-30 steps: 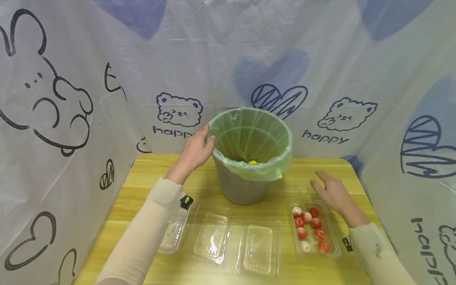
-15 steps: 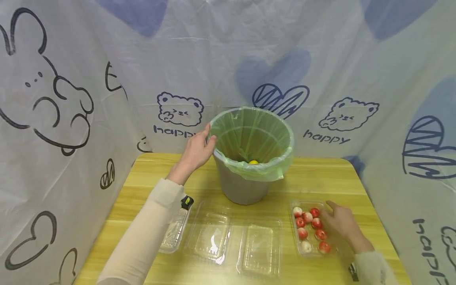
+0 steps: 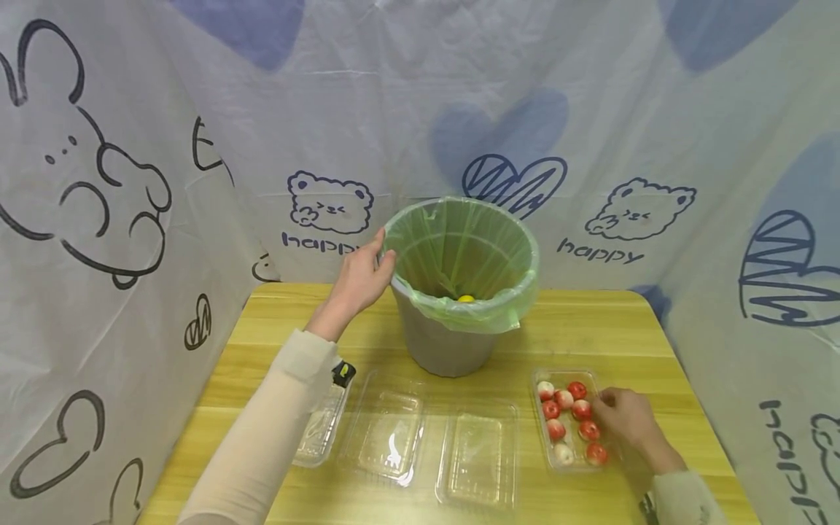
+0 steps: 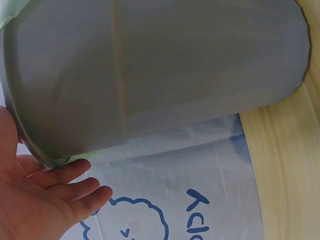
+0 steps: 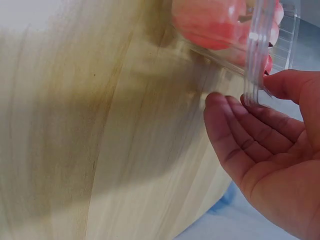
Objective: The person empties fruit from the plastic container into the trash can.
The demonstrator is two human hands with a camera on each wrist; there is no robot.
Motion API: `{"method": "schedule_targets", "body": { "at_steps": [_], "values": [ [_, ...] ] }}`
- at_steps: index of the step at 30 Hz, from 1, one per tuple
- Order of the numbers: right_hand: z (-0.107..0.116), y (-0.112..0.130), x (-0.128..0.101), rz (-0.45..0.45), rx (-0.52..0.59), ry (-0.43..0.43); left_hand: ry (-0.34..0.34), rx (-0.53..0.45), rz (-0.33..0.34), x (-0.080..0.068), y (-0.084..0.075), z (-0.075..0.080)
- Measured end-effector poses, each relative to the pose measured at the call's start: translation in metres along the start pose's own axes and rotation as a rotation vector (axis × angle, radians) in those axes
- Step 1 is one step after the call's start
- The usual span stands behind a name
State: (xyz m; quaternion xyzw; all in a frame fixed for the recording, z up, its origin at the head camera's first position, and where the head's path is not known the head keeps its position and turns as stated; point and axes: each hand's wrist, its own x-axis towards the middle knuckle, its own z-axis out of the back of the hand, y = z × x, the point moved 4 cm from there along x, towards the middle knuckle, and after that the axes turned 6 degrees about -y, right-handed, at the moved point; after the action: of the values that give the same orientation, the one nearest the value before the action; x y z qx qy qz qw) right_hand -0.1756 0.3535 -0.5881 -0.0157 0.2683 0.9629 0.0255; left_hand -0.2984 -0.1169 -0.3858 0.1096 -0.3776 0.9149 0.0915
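While the left hand (image 3: 359,279) rests flat against the bin (image 3: 453,343), the right hand (image 3: 626,421) pinches the fruit tray (image 3: 593,379).

Left hand: the left hand (image 3: 359,279) rests against the rim of the grey bin (image 3: 446,343), at its green liner (image 3: 472,313).
Right hand: the right hand (image 3: 626,421) holds the right edge of the fruit tray (image 3: 547,461) of red and white fruits (image 3: 577,410).
Inside bin: a yellow object (image 3: 465,298).
Table front: three empty clear trays (image 3: 475,452) on the wooden table (image 3: 590,328).

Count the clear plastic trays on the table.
4: three empty trays in a row, left, middle and right; one with fruit by the right hand.
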Motion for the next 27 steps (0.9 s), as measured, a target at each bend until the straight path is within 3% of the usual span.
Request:
{"method": "schedule_targets", "body": {
  "at_steps": [10, 19, 27],
  "values": [
    [-0.004, -0.006, -0.002, -0.055, 0.114, 0.029, -0.016, 0.004, -0.021, -0.001, -0.001, 0.001],
    [-0.002, -0.010, -0.003, -0.133, 0.311, 0.090, -0.016, 0.007, -0.003, 0.000, 0.000, 0.001],
    [0.017, 0.001, 0.001, -0.163, 0.430, 0.163, -0.010, -0.012, 0.003, -0.001, -0.003, 0.002]
  ]
}}
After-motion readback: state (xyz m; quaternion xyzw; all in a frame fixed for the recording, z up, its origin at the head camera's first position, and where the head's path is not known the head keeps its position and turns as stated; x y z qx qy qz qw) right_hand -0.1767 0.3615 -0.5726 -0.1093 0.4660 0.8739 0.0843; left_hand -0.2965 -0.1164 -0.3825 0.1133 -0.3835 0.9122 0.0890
